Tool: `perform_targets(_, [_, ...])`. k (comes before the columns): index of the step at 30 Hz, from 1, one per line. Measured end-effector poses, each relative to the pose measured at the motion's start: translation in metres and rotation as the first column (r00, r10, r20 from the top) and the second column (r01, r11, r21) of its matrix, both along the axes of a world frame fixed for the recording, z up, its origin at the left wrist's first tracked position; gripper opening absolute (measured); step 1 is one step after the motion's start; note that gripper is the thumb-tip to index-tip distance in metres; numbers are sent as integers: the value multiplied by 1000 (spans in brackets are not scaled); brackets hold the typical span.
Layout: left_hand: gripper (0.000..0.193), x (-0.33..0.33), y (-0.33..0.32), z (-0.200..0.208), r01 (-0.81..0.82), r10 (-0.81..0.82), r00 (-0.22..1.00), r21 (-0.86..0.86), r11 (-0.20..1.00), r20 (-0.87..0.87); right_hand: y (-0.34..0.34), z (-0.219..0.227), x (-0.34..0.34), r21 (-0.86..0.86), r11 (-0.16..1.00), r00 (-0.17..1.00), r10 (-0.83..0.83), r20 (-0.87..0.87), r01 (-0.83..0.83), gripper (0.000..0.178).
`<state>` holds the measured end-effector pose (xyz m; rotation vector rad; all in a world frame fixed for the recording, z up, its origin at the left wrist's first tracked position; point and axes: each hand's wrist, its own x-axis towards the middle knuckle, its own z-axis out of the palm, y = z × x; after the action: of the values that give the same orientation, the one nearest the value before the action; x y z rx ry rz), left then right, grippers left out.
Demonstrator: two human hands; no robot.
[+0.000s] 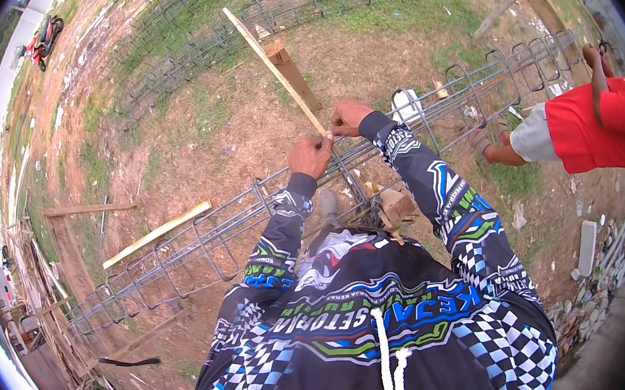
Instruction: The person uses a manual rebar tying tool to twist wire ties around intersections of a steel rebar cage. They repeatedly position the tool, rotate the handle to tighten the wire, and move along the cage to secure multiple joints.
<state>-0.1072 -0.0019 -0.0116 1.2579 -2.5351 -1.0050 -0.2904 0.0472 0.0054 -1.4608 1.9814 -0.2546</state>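
Dry, grassy ground [193,150] filled most of the view. Across it, slanting from lower left up to upper right, ran the long steel bar frame [498,73], its square loops spaced along the straight bars; it passed right under the wearer's hands. More steel frames [183,50] lay beyond it on the grass. On the right stood a person in a red shirt [602,126] and grey shorts, close to the frame's far end. A red motorbike [44,43] was parked at upper left. The thin strip of wood [277,73] slanted down to the fingers, beside a thicker wooden post [292,75]. A pale board [157,234] lay left of the hands.

The left hand [310,157] and right hand [350,119] met at the strip's near end, fingers bent and tips close together (whether they pinched the strip or a bar could not be told).
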Motion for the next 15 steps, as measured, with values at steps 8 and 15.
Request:
perform_targets(8, [47, -2, 0, -1, -16, 16, 1000, 18, 1000, -15, 16, -2, -1, 60, 970, 967, 241, -88, -236, 47])
perform_targets(15, [44, 0, -3, -4, -21, 21, 1000, 33, 999, 1, 53, 13, 6, -215, 962, 985, 175, 4, -170, 39])
